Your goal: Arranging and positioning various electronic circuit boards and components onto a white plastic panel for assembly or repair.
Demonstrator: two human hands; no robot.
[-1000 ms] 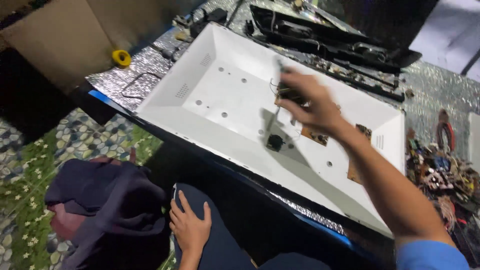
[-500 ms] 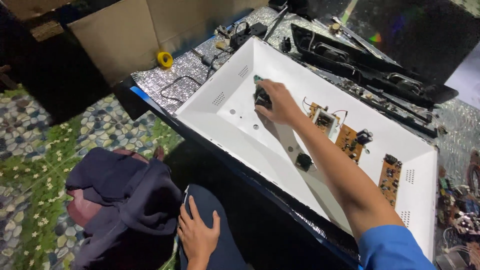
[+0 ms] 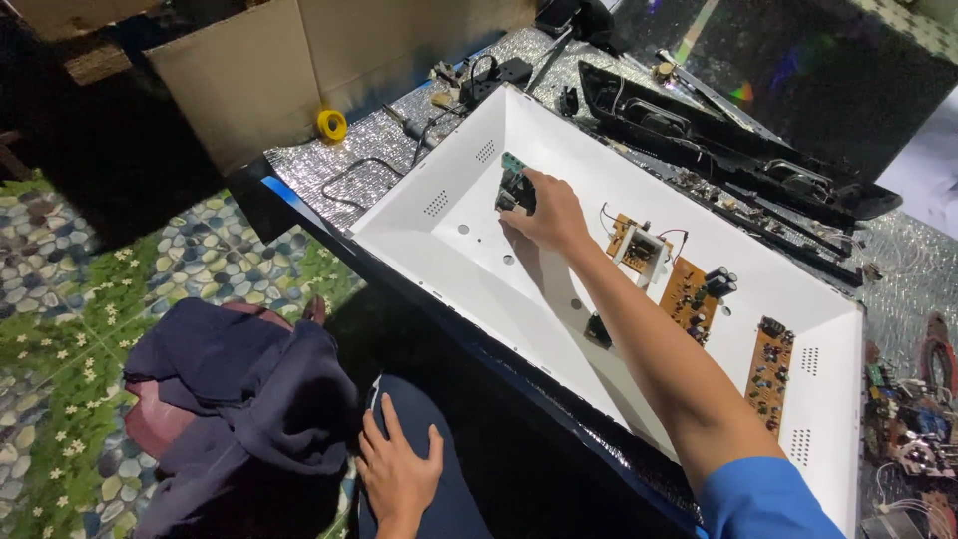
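A dark blue crumpled cloth (image 3: 239, 399) lies at far left. The left hand (image 3: 399, 469) rests flat and released on the knee. The right hand (image 3: 547, 212) grasps a small green-edged circuit board (image 3: 514, 185), seemingly just above the white metal back panel (image 3: 449, 240). Orange circuit boards (image 3: 694, 294) lie rightward.

the right hand (image 3: 547, 212) grips a green and black circuit board (image 3: 515, 186) inside a plain white back panel (image 3: 469, 250). right of the hand lie orange-brown circuit boards (image 3: 689, 294) dotted with black parts. up left of it, a yellow tape roll (image 3: 331, 125) sits on glittery silver sheeting (image 3: 389, 140). the left hand (image 3: 399, 471) rests on dark blue trousers (image 3: 449, 499); beside it, navy cloth (image 3: 244, 399) and a green floor mat (image 3: 70, 329) patterned with pebbles and white flowers.
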